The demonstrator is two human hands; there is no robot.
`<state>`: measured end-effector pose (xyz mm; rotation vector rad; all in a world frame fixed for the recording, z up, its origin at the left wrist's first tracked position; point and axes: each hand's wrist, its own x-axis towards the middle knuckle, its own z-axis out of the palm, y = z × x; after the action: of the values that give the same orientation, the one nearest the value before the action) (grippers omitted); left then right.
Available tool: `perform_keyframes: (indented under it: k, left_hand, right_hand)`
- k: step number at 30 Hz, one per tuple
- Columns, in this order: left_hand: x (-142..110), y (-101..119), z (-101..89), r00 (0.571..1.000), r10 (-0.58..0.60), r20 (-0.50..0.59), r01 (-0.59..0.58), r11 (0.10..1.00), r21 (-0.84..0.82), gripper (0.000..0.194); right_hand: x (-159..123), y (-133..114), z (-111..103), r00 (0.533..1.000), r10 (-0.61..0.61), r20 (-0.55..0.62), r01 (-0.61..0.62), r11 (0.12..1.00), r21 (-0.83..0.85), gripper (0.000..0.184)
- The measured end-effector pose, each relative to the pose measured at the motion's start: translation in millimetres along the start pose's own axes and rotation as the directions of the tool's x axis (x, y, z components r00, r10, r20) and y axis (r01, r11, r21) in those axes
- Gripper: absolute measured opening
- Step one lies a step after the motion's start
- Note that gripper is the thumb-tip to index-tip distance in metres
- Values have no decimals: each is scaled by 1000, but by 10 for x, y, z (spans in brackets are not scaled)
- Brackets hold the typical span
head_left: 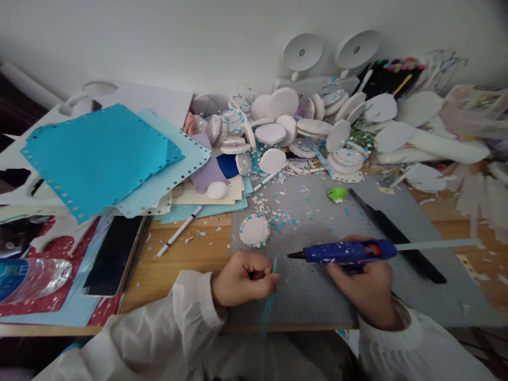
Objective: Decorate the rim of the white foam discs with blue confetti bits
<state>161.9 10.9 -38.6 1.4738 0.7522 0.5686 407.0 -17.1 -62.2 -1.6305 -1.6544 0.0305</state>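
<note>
My left hand is closed, pinching a narrow strip of light-blue paper between thumb and finger. In my right hand is a blue hot glue gun, its dark nozzle pointing left toward the top of the strip, a small gap apart. A long pale glue stick sticks out of the gun's rear. Just beyond my left hand lies a white paper disc edged with tiny blue and white pieces. The grey cutting mat spreads under both hands.
On the mat are a black-handled knife, a green punch and scattered confetti. White discs are heaped at the back. Punched blue sheets, a phone and a plastic bottle lie at left.
</note>
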Motion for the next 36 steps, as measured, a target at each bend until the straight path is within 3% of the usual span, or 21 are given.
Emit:
perform_keyframes:
  k: [6,23,36]
  left_hand:
    - [9,7,9,1000,13,0,-13,1000,4,38]
    - [11,18,18,1000,16,26,-16,1000,12,38]
    - [19,30,23,999,43,21,-43,999,5,38]
  right_hand:
    - [-7,-29,-7,999,12,52,-13,1000,20,16]
    - [-13,-24,9,998,17,63,-18,1000,5,17]
    - [-15,-3,4,997,-44,69,46,999,-24,20]
